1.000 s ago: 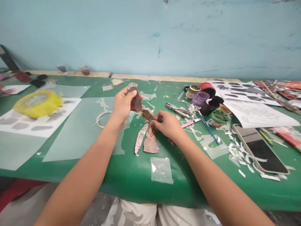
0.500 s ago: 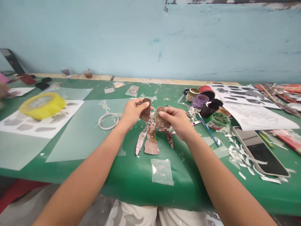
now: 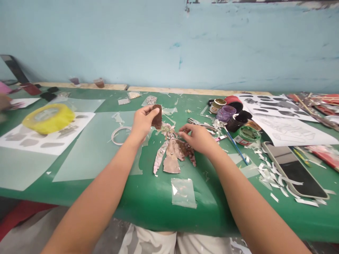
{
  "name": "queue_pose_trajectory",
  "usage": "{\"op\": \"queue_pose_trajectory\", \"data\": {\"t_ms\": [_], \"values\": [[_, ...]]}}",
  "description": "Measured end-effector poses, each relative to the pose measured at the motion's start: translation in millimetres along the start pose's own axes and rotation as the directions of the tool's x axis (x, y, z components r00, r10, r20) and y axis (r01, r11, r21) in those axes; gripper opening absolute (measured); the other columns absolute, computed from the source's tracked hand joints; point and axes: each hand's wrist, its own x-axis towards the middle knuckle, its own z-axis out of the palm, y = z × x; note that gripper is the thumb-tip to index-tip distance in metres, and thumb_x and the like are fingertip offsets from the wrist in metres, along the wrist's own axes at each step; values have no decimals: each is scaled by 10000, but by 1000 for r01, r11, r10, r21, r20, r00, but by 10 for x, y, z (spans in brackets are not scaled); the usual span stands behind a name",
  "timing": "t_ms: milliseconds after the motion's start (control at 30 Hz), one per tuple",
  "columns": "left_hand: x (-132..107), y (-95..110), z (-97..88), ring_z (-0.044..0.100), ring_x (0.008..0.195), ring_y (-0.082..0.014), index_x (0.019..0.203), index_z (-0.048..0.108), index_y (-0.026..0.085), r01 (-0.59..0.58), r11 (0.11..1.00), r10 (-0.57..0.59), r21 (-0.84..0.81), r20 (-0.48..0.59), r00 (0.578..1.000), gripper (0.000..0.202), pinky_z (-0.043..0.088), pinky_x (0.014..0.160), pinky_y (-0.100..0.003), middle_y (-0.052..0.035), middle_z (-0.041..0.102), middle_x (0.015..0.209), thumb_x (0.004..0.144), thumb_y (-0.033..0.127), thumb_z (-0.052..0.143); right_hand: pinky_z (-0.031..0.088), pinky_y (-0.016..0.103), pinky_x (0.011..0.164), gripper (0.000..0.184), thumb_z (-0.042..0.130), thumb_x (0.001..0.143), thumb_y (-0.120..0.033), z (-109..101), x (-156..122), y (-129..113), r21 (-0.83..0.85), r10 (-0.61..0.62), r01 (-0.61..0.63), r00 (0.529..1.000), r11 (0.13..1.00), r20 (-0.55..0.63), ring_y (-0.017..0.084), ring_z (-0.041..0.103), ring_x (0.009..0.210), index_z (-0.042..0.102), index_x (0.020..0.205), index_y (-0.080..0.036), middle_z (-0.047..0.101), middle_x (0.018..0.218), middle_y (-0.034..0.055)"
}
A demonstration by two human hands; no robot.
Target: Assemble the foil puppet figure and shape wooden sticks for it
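Pinched upright between the thumb and fingers of my left hand [image 3: 141, 123] is a flat dark brown piece [image 3: 157, 117], held just above the table. My right hand [image 3: 197, 137] is low over the table, its fingers bent and its thumb and forefinger a little apart, with nothing visible between them. Its fingertips are beside a fanned-out arrangement of brown and pinkish, petal-like pieces [image 3: 172, 162] joined near the top. Small shiny dots sit on some of these pieces. Just left is a white ring-shaped coil [image 3: 116, 137].
Pliers [image 3: 202, 125], open paint jars [image 3: 247, 134] and a blue brush [image 3: 237, 146] lie to the right. Beyond are a phone [image 3: 293, 169], paper strips and drawings. A yellow tape roll [image 3: 29, 120] rests at left; a small clear sheet [image 3: 184, 194] is in front.
My left hand has moved left and slightly up with its brown piece. The brown piece in my right hand is no longer visible there; that hand's fingers have loosened, uncovering the fanned pieces and pliers.
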Motion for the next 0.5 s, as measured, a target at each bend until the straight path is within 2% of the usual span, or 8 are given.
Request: {"op": "queue_pose_trajectory", "data": {"t_ms": [67,133,233,333,400,500], "values": [[39,13,-53,474,435,-88,712,618,191,-46,999,45,-12,-59,997,96,448,426,-242,28,551,558,753,276,633,366,279,594,166,544,823,-265,-21,73,-11,-54,36,-41,996,998,-80,176,568,680,690,879,-211,688,828,57],[68,12,-84,453,415,-87,746,616,202,-74,997,70,-32,-100,992,62,425,403,-243,33,546,554,763,262,617,363,280,595,157,554,795,-215,-35,162,-61,-92,38,-44,997,995,-61,176,566,678,697,860,-214,694,847,56],[85,-13,-87,434,389,-88,743,599,204,-84,995,76,-54,-134,988,56,402,379,-244,38,531,533,767,255,604,352,279,573,181,577,765,-169,-29,274,-186,-118,-22,40,988,992,154,163,546,618,708,872,-235,701,823,36],[80,-34,-71,450,409,-84,732,598,195,-73,996,68,-42,-111,991,64,400,391,-224,41,527,523,755,252,614,357,265,580,200,613,733,-129,1,335,-284,-143,-76,131,938,981,338,159,555,643,703,875,-238,702,836,30],[80,-30,-74,459,416,-81,729,602,188,-82,996,79,-20,-101,992,69,401,399,-213,42,524,513,754,250,618,360,255,587,168,607,747,-138,22,362,-313,-191,-73,148,934,970,349,157,558,666,686,868,-225,698,847,36],[96,-4,-95,425,363,-78,712,586,185,-110,993,104,-36,-140,985,84,379,364,-220,47,509,488,776,238,591,362,257,586,169,538,816,-183,58,438,-346,-279,-28,104,964,955,265,164,566,688,663,928,-205,699,894,60]]}}
